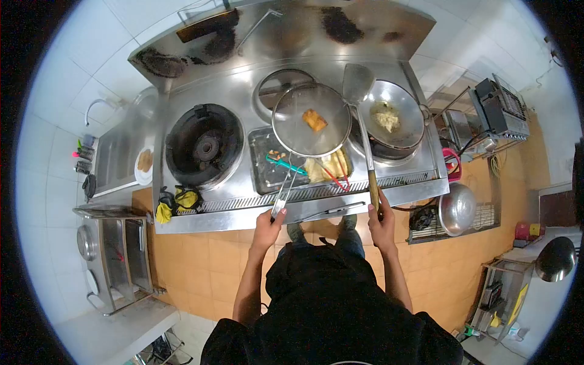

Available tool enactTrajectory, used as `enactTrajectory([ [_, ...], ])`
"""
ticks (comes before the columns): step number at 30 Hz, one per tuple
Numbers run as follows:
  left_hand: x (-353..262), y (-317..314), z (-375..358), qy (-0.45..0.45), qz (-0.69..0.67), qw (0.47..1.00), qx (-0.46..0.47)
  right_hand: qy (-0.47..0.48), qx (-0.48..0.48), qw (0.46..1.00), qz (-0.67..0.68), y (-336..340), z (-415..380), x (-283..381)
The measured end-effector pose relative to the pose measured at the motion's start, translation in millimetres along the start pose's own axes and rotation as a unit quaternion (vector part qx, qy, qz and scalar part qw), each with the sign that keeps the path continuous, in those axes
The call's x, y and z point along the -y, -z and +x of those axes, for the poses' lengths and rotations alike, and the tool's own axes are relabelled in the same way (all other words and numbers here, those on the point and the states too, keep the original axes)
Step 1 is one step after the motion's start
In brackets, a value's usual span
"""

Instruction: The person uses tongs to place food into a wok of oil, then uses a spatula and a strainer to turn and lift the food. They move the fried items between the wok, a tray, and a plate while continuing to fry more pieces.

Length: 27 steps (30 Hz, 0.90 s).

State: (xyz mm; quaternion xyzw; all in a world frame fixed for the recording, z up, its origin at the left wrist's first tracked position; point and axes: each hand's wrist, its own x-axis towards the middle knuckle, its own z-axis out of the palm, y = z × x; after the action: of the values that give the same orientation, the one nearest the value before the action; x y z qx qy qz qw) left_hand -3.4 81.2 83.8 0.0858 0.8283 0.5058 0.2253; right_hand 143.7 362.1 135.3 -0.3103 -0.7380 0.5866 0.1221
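Observation:
My left hand (266, 230) is closed round the handle of a round mesh strainer (292, 135), which is held out over the stove. A golden-brown fried piece (314, 120) lies in the strainer. My right hand (382, 225) grips the wooden handle of a wok spatula (358, 84); its broad metal blade is raised near the left rim of a wok (409, 121). Pale food (386, 117) sits in oil in the wok's bottom. Below the strainer, a metal tray (260, 146) holds yellowish pieces (325, 168), a teal-handled tool (286, 164) and something with thin red handles (339, 180).
A black burner (207, 146) is at the left of the steel stove (243, 91). Yellow-and-black cloths (187, 198) lie at its front left corner. A plate with brown food (145, 167) stands farther left. To the right, a metal bowl (457, 210) is beside a floor grate.

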Motion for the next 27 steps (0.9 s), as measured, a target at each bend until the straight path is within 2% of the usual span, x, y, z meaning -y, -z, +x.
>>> enactTrajectory([
  [3, -22.5, -23.4, 11.9, -0.039, 0.042, 0.998, -0.015, -0.016, 0.0, 1.0, -0.01, 28.6, 8.7, 0.6],
  [4, -31.5, -37.1, 15.1, -0.055, 0.02, 0.998, -0.03, 0.04, -0.006, 0.999, -0.028, 39.5, 16.7, -5.0],
  [7, -55.0, -71.9, 27.6, -0.072, 0.016, 0.997, -0.035, 0.066, -0.013, 0.997, -0.042, 70.5, 30.8, -2.6],
  [9, -72.2, -96.2, 36.1, -0.026, 0.013, 1.0, -0.007, 0.097, -0.033, 0.994, -0.049, 87.8, 39.4, -7.3],
  [11, -87.3, -121.4, 43.1, -0.043, -0.023, 0.999, -0.014, 0.093, -0.046, 0.993, -0.064, 106.1, 47.6, -16.3],
  [13, -94.6, -144.4, 52.3, 0.032, -0.101, 0.994, 0.038, 0.062, -0.046, 0.997, -0.026, 123.3, 50.1, -7.3],
  [15, -102.8, -165.6, 59.7, 0.001, -0.121, 0.992, 0.037, 0.032, -0.05, 0.998, 0.012, 138.2, 55.5, -9.1],
  [17, -109.1, -178.4, 68.3, -0.026, -0.065, 0.997, 0.028, 0.114, -0.079, 0.99, 0.015, 151.3, 65.2, -18.4],
  [20, -118.9, -196.7, 76.8, 0.002, -0.093, 0.995, 0.029, 0.065, -0.093, 0.994, -0.006, 173.4, 74.5, -26.3],
  [22, -115.1, -205.6, 84.0, 0.035, -0.096, 0.994, 0.036, 0.066, -0.086, 0.994, -0.022, 187.7, 81.2, -28.9],
  [25, -116.6, -212.3, 90.8, 0.03, -0.079, 0.996, 0.005, 0.066, -0.07, 0.995, -0.03, 202.4, 89.6, -24.5],
  [27, -105.8, -222.9, 93.4, 0.02, -0.082, 0.996, -0.009, 0.142, -0.074, 0.985, -0.07, 205.4, 93.5, -23.8],
])
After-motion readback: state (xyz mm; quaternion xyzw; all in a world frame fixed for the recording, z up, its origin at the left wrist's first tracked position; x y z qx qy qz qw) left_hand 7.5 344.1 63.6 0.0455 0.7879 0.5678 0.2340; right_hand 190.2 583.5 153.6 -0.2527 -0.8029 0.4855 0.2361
